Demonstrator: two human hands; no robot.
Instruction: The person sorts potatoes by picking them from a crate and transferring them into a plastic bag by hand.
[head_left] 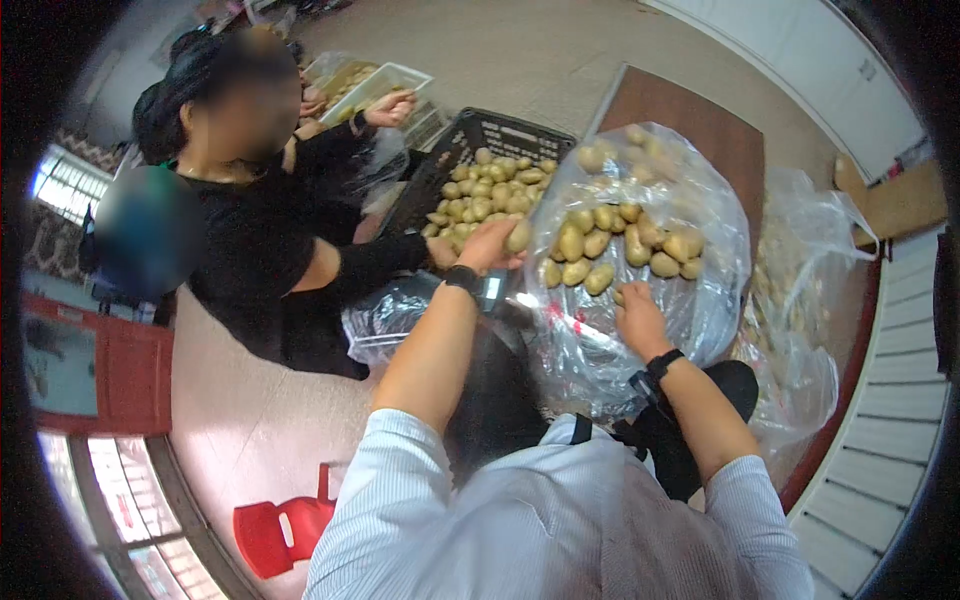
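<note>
My left hand (488,246) is closed around a potato (519,236), between the black crate and the plastic bag. The black crate (398,212) holds many potatoes (484,200). A large clear plastic bag (700,320) lies spread in front of me, with several potatoes (597,244) on it. My right hand (641,318) is over the near part of this bag, just below those potatoes. Its fingers are curled together, and what they hold, if anything, is mostly hidden.
A co-worker in black (260,250) sits on the left, one hand at the crate. Farther back stands a white container (405,77) of potatoes near another person's hands. Filled clear bags (795,300) lie on the right. A red stool (265,540) is at lower left.
</note>
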